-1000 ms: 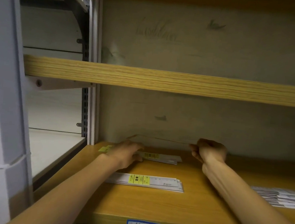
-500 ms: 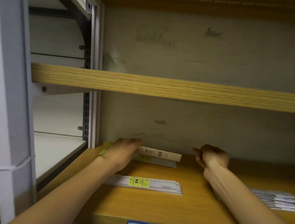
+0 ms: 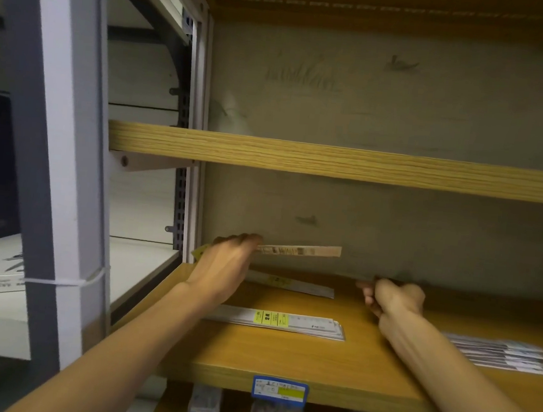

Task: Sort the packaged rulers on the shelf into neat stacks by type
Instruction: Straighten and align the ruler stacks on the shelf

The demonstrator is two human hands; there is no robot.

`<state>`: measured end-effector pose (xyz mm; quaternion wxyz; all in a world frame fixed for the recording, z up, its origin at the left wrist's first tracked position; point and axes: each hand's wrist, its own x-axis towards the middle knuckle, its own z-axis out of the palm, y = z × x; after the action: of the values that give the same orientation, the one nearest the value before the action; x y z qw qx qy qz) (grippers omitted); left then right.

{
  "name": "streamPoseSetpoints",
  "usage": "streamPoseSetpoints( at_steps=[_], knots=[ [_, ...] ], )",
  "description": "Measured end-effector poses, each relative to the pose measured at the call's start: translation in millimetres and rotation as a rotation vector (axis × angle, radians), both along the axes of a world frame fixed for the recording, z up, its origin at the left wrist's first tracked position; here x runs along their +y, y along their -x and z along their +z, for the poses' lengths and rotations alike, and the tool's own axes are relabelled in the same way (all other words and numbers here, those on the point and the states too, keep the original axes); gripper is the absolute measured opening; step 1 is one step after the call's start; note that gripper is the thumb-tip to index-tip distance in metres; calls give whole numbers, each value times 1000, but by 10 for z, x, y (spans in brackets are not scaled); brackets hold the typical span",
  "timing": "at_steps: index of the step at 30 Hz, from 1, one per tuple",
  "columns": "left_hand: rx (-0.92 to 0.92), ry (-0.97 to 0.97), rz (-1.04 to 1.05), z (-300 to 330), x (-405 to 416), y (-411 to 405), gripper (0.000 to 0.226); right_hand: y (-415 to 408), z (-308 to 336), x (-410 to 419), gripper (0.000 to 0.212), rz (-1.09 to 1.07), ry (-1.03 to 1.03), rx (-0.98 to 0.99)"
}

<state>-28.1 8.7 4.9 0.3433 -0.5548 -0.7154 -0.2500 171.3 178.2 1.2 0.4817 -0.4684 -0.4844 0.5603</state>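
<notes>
Wooden ruler [image 3: 299,251] gripped by left hand [image 3: 225,267] fingers; right hand [image 3: 393,298] curled, contents unclear.

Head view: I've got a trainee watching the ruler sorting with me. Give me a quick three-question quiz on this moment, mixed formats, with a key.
1. True or false: the left hand holds a wooden ruler lifted clear of the shelf.
2. Multiple choice: the stack with the yellow label lies
A. at the back wall
B. near the front of the shelf, between the two forearms
C. on the upper shelf
3. Fill in: the right hand is curled into a ____.

Key:
1. True.
2. B.
3. Fist; whether it pinches anything is too dark to tell.
</notes>
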Motion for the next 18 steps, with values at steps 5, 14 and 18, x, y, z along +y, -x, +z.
streamPoseSetpoints(
  at_steps=[5, 14, 18],
  knots=[
    [12, -82, 2, -25, -70, -52, 25, -23, -51, -229, 7, 163, 41, -43],
    [1, -74, -36, -72, -102, -182, 21, -49, -193, -511, 31, 324, -48, -110],
    [-7, -66, -57, -99, -108, -192, 21, -87, -207, -562, 40, 315, -127, -225]
  ],
)
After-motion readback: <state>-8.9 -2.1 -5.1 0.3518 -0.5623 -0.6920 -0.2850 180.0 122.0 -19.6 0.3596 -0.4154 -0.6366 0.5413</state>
